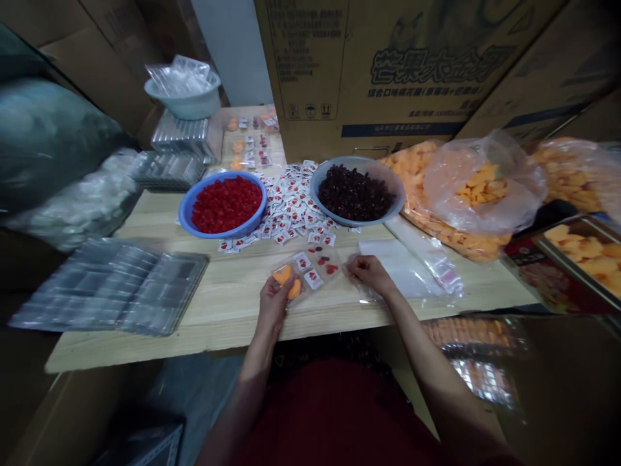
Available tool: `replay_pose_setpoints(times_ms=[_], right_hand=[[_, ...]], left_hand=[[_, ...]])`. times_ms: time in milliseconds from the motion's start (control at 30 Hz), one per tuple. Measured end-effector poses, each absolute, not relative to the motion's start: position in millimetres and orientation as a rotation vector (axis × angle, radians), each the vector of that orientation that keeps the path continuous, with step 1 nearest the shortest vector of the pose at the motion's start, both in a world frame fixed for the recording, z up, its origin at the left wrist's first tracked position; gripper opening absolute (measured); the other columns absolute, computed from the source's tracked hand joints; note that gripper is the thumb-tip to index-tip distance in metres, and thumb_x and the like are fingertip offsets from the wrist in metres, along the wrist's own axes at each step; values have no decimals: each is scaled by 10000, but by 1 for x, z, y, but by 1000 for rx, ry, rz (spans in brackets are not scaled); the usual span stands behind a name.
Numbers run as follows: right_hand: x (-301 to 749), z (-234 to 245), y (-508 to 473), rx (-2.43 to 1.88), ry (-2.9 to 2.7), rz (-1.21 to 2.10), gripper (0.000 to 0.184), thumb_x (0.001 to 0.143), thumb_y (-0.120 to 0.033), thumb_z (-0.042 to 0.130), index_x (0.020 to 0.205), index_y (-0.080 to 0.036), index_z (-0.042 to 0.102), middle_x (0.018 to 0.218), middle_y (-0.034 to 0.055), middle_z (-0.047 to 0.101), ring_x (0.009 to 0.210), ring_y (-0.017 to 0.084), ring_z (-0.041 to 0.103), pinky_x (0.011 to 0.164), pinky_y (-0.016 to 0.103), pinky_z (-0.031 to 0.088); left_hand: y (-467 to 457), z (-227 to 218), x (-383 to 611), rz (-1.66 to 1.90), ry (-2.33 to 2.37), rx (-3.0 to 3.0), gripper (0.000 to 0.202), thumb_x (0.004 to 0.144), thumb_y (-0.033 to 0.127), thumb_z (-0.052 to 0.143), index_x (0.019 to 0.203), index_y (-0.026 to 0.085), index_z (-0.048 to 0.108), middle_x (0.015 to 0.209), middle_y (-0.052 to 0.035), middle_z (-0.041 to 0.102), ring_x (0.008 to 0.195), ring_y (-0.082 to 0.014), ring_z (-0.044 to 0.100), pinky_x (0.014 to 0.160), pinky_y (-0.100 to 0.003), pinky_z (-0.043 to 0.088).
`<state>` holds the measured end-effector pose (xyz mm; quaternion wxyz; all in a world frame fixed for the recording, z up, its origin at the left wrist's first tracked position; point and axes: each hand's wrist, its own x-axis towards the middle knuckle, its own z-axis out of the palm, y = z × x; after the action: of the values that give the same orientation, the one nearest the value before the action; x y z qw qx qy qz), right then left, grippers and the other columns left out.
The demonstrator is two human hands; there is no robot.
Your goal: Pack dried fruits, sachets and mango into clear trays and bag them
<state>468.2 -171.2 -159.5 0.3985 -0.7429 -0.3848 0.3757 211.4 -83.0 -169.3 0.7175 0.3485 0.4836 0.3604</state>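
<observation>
A clear plastic tray (317,289) lies low over the table's front half, with orange pieces (283,276), white sachets (313,279) and red and dark dried fruit (331,268) in its compartments. My left hand (275,299) grips its left end, thumb on top by the orange pieces. At the other end, the fingers of my right hand (366,270) are pinched together at the clear plastic; whether they hold the tray's edge or a bag around it is hard to make out. Flat clear bags (402,265) lie just beyond my right hand.
Behind the tray stand a blue bowl of red dried fruit (264,202) and a bowl of dark dried fruit (400,194), with loose sachets (291,200) between. Stacked clear trays (160,291) lie left. Bags of orange pieces (417,168) sit right. Large cartons (315,65) rise behind.
</observation>
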Motion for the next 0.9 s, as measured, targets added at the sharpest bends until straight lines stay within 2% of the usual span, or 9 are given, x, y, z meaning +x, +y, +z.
replay_pose_setpoints(times_ms=[133,200,267,400,533,733,900], right_hand=[[456,-162,-170,-2026,-1021,809,222,705,-367,718,612,-185,631,577,-8,603,562,125,510,532,228,358],[453,-163,-168,-2100,-1033,746,126,677,-236,702,584,-192,629,574,-2,608,586,140,531,566,240,359],[452,-163,-165,-2150,-1040,708,116,662,-158,660,558,-196,627,558,6,607,596,154,545,591,252,357],[456,-163,-161,-2166,-1043,726,124,640,-121,633,542,-197,644,539,9,610,596,159,555,586,253,347],[457,-165,-162,-2121,-989,795,117,627,-199,685,530,-188,620,525,-7,585,550,133,509,540,240,329],[461,-162,-170,-1936,-925,961,364,618,-517,725,566,-173,619,502,-14,540,474,99,404,470,235,308],[469,-163,-175,-1822,-870,999,436,586,-591,707,605,-162,631,537,13,580,473,105,437,473,240,343]], left_hand=[[-85,-169,214,809,1060,748,477,639,322,850,1046,172,652,982,-35,762,830,-155,724,818,-292,555],[-84,-170,212,818,1069,736,450,639,319,850,1014,169,652,959,-32,761,824,-154,723,815,-290,556],[-84,-170,207,816,1070,733,450,638,316,854,1010,165,650,958,-32,759,826,-153,723,817,-288,555],[-83,-167,197,834,1050,676,496,623,289,873,1051,160,655,979,-40,763,849,-161,726,829,-287,557],[-86,-160,197,875,1035,621,450,644,283,869,1026,163,665,982,-39,765,856,-153,727,830,-271,554],[-93,-164,215,886,990,626,479,632,282,876,1041,167,655,989,-28,759,848,-141,720,840,-266,543],[-97,-172,210,902,1015,698,464,636,323,879,1004,172,640,913,-18,752,803,-149,711,768,-258,540]])
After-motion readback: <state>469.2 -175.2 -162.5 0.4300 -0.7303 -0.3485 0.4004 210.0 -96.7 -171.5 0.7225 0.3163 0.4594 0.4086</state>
